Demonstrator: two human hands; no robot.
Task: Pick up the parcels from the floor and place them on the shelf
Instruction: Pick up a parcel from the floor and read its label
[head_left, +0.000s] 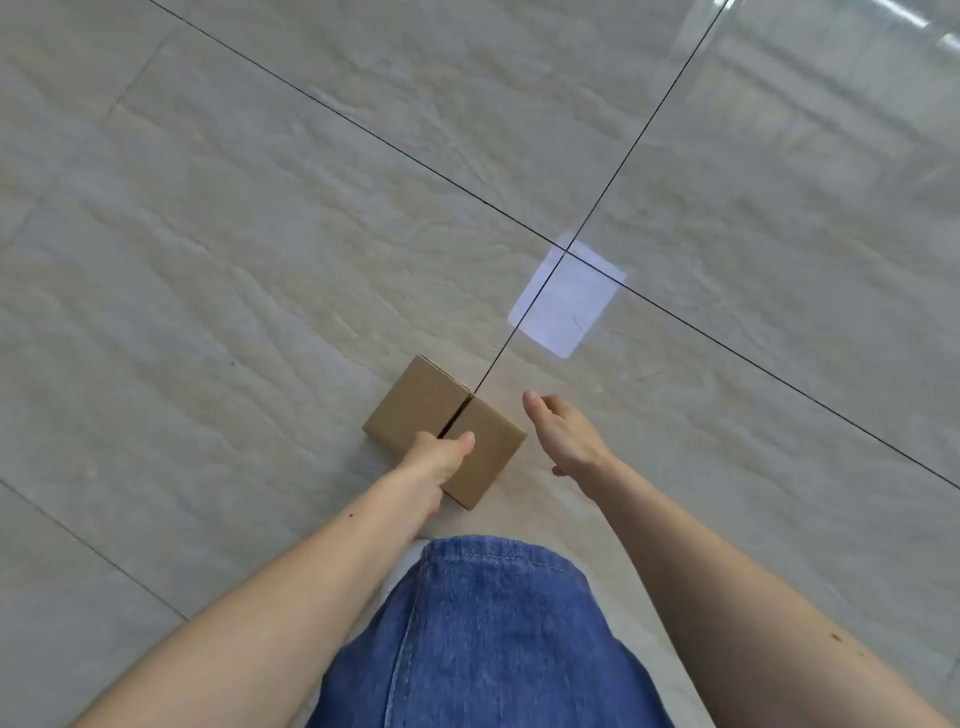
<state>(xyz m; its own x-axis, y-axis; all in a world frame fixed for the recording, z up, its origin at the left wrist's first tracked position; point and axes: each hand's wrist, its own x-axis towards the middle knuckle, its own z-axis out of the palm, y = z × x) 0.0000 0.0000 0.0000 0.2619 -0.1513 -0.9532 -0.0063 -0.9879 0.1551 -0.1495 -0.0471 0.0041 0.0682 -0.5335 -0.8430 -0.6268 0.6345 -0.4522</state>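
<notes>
One small brown cardboard parcel (444, 428), flat and rectangular, top flaps meeting at a dark centre seam. Left hand (441, 460) clamped on its near edge: thumb lies across the top face by the seam, the other fingers hidden beneath. Whether the parcel rests on the floor or is lifted clear of it cannot be told from this angle.

Right hand (563, 431) just to the right of the parcel, apart from it, holding nothing; fingers loosely spread and slightly curled, thumb tip pointing away from the body.

Glossy beige stone-pattern tiled floor (260, 234) all around the parcel, with dark grout lines. One grout line runs from the parcel's far corner toward the upper right and crosses another line beyond the parcel. A pale bluish rectangular light patch (569, 301) sits on that crossing, beyond and to the right of the parcel, well apart from both hands.

Nearer than the parcel: blue denim garment (483, 639) over the person's legs, bare forearms on either side.
</notes>
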